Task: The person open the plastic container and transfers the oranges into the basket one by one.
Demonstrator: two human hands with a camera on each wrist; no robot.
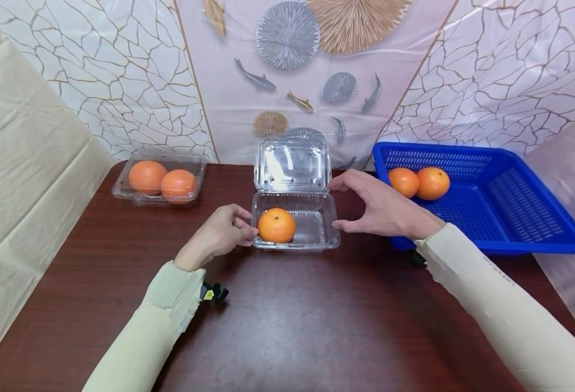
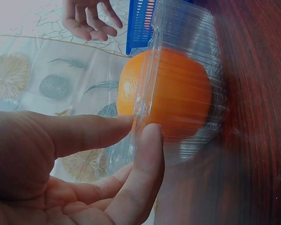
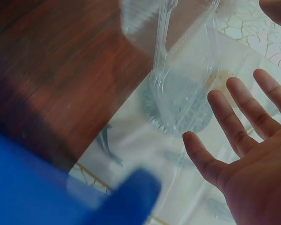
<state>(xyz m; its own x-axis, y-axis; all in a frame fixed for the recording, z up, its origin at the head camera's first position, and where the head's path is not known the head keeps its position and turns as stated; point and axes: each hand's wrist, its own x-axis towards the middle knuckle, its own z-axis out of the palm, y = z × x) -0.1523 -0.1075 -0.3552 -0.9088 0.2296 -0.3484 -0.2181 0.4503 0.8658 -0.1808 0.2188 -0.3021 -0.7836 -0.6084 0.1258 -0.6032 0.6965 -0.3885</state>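
Head view: left hand (image 1: 221,231) pinches, right hand (image 1: 377,204) spreads

Left thumb and fingertips pinch the left rim of an open, rectangular, clear plastic container (image 1: 314,223). Just right of those fingertips, inside it, sits a round orange fruit (image 1: 276,225). The right hand's fingers stand wide apart from their thumb, gripping nothing, beside the container's right side. Right of those fingers, two more fruits (image 1: 433,183) lie in a blue perforated plastic basket (image 1: 480,212).

My left-wrist view crops the left hand (image 2: 61,138), the right-wrist one blurs the blue basket (image 3: 30,185); I can't read the sleeve lettering (image 1: 499,270).
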